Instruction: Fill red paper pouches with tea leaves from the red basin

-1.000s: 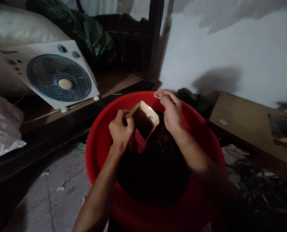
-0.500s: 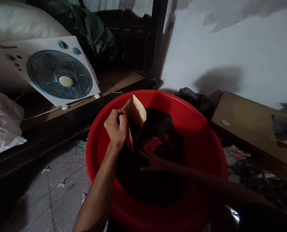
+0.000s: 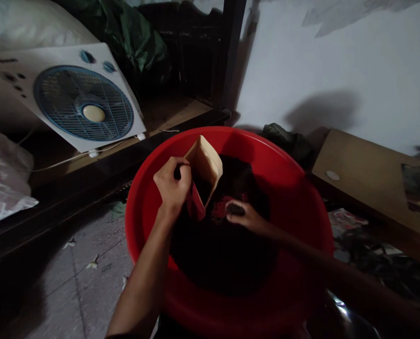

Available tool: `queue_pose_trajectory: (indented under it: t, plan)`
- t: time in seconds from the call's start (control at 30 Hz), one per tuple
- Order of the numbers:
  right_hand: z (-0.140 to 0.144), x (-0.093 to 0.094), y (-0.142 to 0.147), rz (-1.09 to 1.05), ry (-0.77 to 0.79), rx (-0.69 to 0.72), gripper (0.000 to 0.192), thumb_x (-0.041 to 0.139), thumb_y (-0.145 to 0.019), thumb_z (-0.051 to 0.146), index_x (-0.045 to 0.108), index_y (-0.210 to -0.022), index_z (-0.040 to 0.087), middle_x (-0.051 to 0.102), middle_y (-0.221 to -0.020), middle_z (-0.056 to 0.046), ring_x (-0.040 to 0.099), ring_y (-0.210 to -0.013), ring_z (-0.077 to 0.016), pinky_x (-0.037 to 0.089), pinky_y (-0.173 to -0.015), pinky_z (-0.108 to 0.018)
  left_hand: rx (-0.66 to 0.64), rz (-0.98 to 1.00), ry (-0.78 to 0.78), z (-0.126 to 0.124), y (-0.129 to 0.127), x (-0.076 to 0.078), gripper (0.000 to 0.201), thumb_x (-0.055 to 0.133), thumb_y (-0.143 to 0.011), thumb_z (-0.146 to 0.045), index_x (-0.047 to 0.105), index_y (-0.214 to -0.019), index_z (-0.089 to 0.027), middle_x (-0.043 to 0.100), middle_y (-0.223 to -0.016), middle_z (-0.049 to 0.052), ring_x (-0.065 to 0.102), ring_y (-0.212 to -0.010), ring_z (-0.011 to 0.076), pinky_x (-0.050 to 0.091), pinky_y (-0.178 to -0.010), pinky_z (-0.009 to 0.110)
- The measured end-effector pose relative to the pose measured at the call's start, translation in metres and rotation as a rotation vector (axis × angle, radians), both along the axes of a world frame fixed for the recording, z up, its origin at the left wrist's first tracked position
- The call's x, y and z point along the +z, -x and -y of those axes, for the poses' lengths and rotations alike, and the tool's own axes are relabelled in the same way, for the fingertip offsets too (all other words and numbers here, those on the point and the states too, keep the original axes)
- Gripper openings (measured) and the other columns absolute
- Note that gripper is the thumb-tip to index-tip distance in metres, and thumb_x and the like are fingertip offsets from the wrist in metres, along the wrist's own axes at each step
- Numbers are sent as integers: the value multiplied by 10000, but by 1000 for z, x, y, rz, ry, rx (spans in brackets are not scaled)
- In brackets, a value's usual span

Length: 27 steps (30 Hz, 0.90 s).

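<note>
My left hand (image 3: 173, 184) pinches the near left edge of an open paper bag (image 3: 207, 161), tan inside and red outside. The bag stands tilted in a large red plastic basin (image 3: 291, 188); its bottom is hidden in shadow. A broad layer of dark, loose, fine-grained material (image 3: 224, 259) covers the basin floor, with a reddish bare patch showing through near the middle. Just right of the bag's mouth, my right hand (image 3: 247, 219) is raised above that patch, fingers curled round a handful of the dark material.
A white box fan (image 3: 93, 113) stands on a wooden ledge (image 3: 181, 115) at the left, beside a plastic bag (image 3: 5, 179). To the right is a tan board (image 3: 358, 179) bearing a small white disc (image 3: 332, 175). Tiled floor (image 3: 65, 287) shows at lower left.
My right hand has lifted from the dark material, closing round a handful and moving up and right. The bag in my left hand has shifted slightly right, its mouth turned more toward me.
</note>
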State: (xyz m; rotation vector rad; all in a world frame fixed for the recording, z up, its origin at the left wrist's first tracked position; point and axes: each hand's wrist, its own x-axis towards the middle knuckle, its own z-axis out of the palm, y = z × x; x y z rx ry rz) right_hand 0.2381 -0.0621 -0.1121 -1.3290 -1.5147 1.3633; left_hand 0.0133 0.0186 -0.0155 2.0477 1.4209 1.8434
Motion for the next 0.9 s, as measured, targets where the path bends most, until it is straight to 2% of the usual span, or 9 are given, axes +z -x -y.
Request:
queue_pose_trajectory:
  t: [0.07, 0.13, 0.27, 0.37, 0.47, 0.57, 0.73, 0.8, 0.9]
  plan:
    - [-17, 37, 6, -190, -82, -291, 271, 736, -686, 346, 614, -891, 218, 600, -738, 48, 547, -642, -117, 474, -623, -254, -50, -29, -28, 3, -5, 0, 167, 506, -792, -135, 660, -762, -193, 710, -706, -24, 633, -634, 97, 481, -622, 207]
    - [-34, 78, 16, -430, -181, -489, 279, 730, -700, 347, 582, -908, 234, 584, -744, 57, 521, -596, -99, 457, -567, -236, -88, -54, -40, 6, -10, -1, 175, 500, -801, -134, 663, -767, -188, 719, -721, -13, 642, -641, 99, 494, -631, 210]
    - [-67, 140, 40, -663, -346, -578, 220, 642, -802, 400, 554, -933, 247, 595, -795, 28, 582, -650, -115, 515, -592, -250, -164, -122, -49, 10, -17, -2, 188, 485, -832, -157, 661, -773, -190, 724, -730, -5, 659, -661, 105, 513, -656, 217]
    - [-86, 155, 55, -662, -468, -570, 186, 612, -833, 363, 571, -974, 248, 631, -938, -3, 662, -834, -141, 583, -748, -281, -185, -156, -47, 11, -19, -1, 191, 480, -837, -166, 657, -772, -192, 728, -735, 0, 665, -669, 108, 513, -655, 219]
    - [-95, 151, 63, -648, -588, -519, 187, 629, -835, 329, 573, -994, 249, 640, -1045, -1, 673, -976, -161, 581, -891, -333, -134, -125, -29, 11, -19, -1, 194, 472, -825, -164, 655, -766, -192, 730, -740, 6, 658, -660, 110, 510, -648, 223]
    - [-94, 146, 62, -532, -586, -408, 230, 696, -825, 346, 623, -1015, 240, 680, -1030, 1, 674, -1004, -180, 560, -954, -383, -90, -97, 7, 10, -17, 0, 191, 473, -817, -165, 654, -761, -194, 729, -744, 6, 650, -658, 109, 508, -657, 227]
    - [-95, 136, 25, -154, -658, -173, 331, 790, -783, 396, 717, -1071, 248, 717, -1168, -17, 630, -1174, -225, 464, -1098, -462, -59, -46, 51, 8, -13, 2, 180, 486, -810, -155, 650, -746, -193, 698, -705, -7, 621, -638, 108, 485, -652, 232]
    - [-100, 114, 0, -3, -663, -214, 328, 737, -834, 423, 714, -1116, 255, 698, -1237, -33, 608, -1220, -233, 441, -1117, -474, -26, -18, 73, 7, -10, 2, 174, 495, -796, -146, 654, -745, -194, 684, -692, -16, 610, -632, 109, 473, -645, 235]
    - [-97, 54, -38, 265, -419, -235, 377, 589, -915, 486, 682, -1186, 241, 691, -1238, -78, 652, -1126, -242, 499, -1039, -490, 29, 8, 87, 5, -6, 4, 160, 508, -783, -145, 651, -736, -198, 674, -679, -26, 599, -629, 108, 466, -646, 235]
